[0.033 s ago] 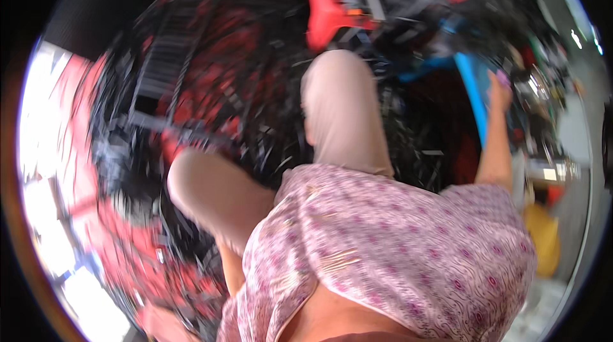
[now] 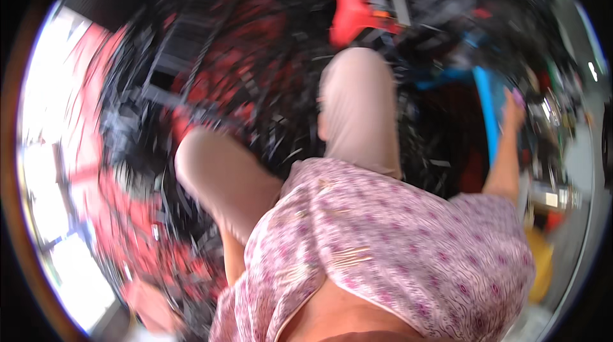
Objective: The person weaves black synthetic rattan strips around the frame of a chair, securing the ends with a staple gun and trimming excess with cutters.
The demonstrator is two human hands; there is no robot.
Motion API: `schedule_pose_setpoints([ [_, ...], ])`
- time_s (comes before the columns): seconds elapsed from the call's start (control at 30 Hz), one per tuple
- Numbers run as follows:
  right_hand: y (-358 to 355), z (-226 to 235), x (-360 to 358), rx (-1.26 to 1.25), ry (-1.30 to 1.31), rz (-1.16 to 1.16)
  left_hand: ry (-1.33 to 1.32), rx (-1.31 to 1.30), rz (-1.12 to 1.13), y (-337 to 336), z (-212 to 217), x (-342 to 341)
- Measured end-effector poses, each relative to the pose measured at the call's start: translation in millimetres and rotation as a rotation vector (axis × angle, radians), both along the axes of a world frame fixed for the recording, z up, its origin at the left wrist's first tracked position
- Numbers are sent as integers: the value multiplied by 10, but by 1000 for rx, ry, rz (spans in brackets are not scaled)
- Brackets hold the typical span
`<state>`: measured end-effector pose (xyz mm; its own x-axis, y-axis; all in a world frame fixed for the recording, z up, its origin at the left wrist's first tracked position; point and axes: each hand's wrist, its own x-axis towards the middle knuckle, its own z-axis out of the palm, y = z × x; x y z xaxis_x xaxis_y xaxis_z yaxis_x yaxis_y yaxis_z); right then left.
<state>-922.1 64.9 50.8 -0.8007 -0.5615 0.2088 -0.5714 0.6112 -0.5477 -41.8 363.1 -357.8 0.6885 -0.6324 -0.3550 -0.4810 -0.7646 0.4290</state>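
Right hand point(image 2: 513, 109) was raised against blue bar point(image 2: 488, 112), likely for support; grip blurred, cannot tell. Left hand unseen.

The single head view looks steeply down from above the person's own body, close over the patterned pink top point(image 2: 396, 240) and knees, motion-blurred, edges bent.

packages: none seen | labels: none | signs: none | screens: none | view: motion-blurred
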Motion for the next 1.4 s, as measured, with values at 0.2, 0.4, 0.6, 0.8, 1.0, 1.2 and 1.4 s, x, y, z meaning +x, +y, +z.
schedule_pose_setpoints([
  [0.2, 15, -266, -610, 15, 415, -443, 120, 74, 329, 872, 330, -496],
  [0.4, -509, -252, 322, -284, 745, 205, 155, -43, 371, 787, 422, -621],
  [0.6, -690, -226, 1620, -366, -76, 591, 150, -334, 253, 281, 293, -178],
  [0.8, -398, 92, 3279, -273, -51, 872, 50, -692, 285, -1042, 2363, 79],
  [1.0, 64, 654, 4599, -405, -173, 1728, -37, -1134, 78, -2094, 4041, -450],
  [1.2, 467, 1299, 5173, -211, -50, 2316, 586, -893, 421, -2688, 2464, -615],
  [1.4, 715, 936, 5493, -278, 35, 2378, 588, -382, 594, -2703, 1058, -1081],
])
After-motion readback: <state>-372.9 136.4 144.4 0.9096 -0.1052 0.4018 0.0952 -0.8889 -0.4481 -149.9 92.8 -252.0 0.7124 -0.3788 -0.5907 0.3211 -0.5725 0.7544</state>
